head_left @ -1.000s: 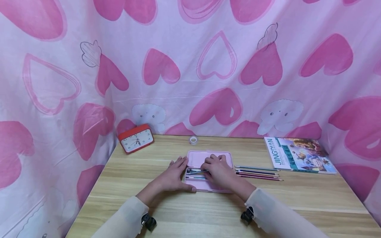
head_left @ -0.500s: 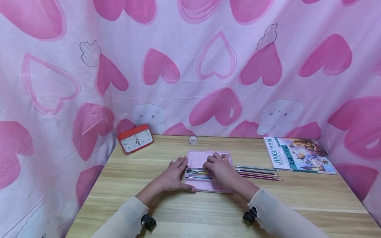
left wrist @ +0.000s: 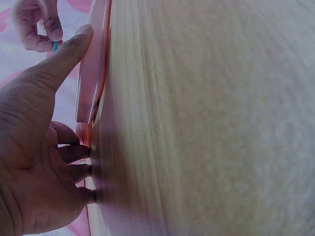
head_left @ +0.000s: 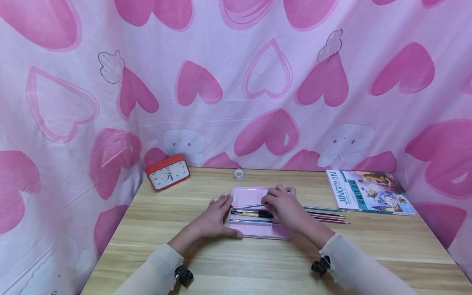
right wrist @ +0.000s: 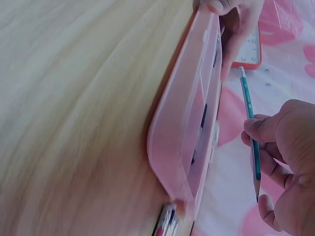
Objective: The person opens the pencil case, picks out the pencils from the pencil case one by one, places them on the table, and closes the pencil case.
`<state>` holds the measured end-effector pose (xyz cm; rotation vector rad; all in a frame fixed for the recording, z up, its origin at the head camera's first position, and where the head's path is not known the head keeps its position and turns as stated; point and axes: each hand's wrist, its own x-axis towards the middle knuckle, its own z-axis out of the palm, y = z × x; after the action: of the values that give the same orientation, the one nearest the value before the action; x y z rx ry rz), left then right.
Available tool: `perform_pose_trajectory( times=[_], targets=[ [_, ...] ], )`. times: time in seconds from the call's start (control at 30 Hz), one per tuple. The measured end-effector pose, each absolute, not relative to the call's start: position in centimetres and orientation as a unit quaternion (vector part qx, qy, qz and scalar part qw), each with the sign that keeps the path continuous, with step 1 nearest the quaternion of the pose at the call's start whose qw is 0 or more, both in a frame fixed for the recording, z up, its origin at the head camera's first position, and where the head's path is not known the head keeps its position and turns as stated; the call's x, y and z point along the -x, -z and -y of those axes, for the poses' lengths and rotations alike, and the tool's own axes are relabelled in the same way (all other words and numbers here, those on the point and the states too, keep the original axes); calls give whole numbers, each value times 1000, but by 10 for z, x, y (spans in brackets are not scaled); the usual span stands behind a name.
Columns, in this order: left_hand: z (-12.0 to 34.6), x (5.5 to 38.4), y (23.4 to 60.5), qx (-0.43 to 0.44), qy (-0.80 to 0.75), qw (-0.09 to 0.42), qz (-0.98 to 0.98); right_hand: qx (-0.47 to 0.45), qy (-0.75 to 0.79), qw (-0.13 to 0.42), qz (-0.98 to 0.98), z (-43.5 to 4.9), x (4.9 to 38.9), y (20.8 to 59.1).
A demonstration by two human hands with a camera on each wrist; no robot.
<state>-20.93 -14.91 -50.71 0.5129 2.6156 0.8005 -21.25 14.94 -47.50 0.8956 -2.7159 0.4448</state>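
A pink pencil case [head_left: 258, 236] lies with its lid laid back on the table. My left hand [head_left: 212, 217] rests at its left end, thumb straight along the front wall and fingers by the lid's left edge. My right hand [head_left: 284, 209] pinches a green pencil [right wrist: 250, 110] between thumb and fingers, above the case's right half. In the right wrist view, the pencil's sharpened tip points toward the palm side and its eraser end extends outward. In the case lie a black and gold pen [head_left: 263, 214] and a slim light-blue stick [head_left: 250, 221]. The right hand hides part of the lid.
Several pencils [head_left: 326, 217] lie side by side right of the case, partly behind the right wrist. A tape roll [head_left: 239, 174] sits behind it. A red alarm clock [head_left: 168, 173] stands back left; a book [head_left: 370, 192] lies back right, before the heart-patterned curtain [head_left: 265, 135].
My right hand has moved right and slightly up with the green pencil, drawing it away from the case's compartment and uncovering the black and gold pen. The left hand stays put.
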Motion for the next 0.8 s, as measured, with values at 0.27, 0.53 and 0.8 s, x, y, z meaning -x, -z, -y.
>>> perform_pose_trajectory(
  times=[0.27,0.53,0.8],
  targets=[
    [148,209,508,-180,-279,177,-926,-283,-182,107,935,-176,212,471],
    [147,209,507,-182,-275,173,-928,-246,-189,101,945,-214,209,471],
    [146,208,508,-173,-277,172,-929,-222,-169,104,955,-246,203,476]
  ],
)
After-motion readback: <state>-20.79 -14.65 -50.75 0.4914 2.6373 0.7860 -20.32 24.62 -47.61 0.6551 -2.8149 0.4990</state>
